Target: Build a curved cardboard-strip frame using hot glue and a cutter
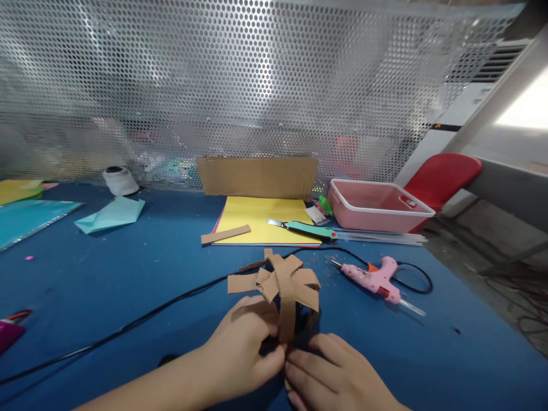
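In front of me stands a piece built of bent cardboard strips (pixel 287 279), with several flaps fanning out from its top and one strip curving down its front. My left hand (pixel 252 337) is closed around its left side, thumb at the lower end of the front strip. From the right, my right hand (pixel 325 371) meets that same lower end with its fingers bent and pressed together; the fingertips are partly hidden. A dark rounded part shows under the strips. To the right lies a pink glue gun (pixel 377 279) with a clear stick in its back.
Behind sit yellow paper sheets (pixel 257 211), a loose cardboard strip (pixel 226 234) and a green utility knife (pixel 310 229) with its blade out. Clear glue sticks (pixel 381 237) lie before a pink basket (pixel 381 220). A black cable (pixel 171 302) crosses the blue table.
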Demonstrator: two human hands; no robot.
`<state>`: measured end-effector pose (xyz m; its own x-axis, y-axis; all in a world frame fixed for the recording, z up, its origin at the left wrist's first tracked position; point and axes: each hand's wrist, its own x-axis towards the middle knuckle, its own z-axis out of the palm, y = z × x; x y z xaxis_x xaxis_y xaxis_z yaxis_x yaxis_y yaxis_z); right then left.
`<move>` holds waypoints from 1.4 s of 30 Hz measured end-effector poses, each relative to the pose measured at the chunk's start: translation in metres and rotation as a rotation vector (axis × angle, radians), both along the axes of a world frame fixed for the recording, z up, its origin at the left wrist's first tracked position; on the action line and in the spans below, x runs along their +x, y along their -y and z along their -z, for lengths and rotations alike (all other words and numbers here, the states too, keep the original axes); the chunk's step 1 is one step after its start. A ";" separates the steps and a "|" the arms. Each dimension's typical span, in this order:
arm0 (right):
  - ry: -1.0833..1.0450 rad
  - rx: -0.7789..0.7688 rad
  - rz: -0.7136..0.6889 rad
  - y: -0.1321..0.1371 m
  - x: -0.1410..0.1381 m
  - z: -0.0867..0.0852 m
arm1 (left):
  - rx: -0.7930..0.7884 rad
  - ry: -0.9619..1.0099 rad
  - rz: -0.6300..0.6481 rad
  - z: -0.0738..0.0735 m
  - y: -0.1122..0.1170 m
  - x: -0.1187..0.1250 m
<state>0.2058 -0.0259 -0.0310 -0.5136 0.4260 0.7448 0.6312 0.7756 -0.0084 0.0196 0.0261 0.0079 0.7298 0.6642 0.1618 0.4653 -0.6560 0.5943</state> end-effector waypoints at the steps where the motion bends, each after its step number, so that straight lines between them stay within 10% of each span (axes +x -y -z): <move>1: 0.005 -0.002 -0.004 0.000 0.000 0.000 | -0.012 0.011 -0.002 0.001 0.000 0.000; 10: 0.007 -0.089 -0.111 0.011 0.008 -0.019 | -0.245 0.178 -0.069 -0.013 0.000 0.001; 18: -0.343 -0.566 -0.126 0.017 0.008 -0.076 | -0.471 0.608 -0.236 -0.042 0.013 -0.001; 24: -0.273 -0.343 -0.212 0.016 -0.003 -0.109 | -0.666 0.977 -0.307 -0.053 0.027 0.015; 30: -0.173 -0.001 -0.109 0.003 0.001 -0.117 | -0.731 0.934 -0.267 -0.054 0.028 0.015; 42: -0.279 -0.096 -0.021 0.001 0.010 -0.124 | -0.554 0.862 -0.168 -0.069 0.029 0.019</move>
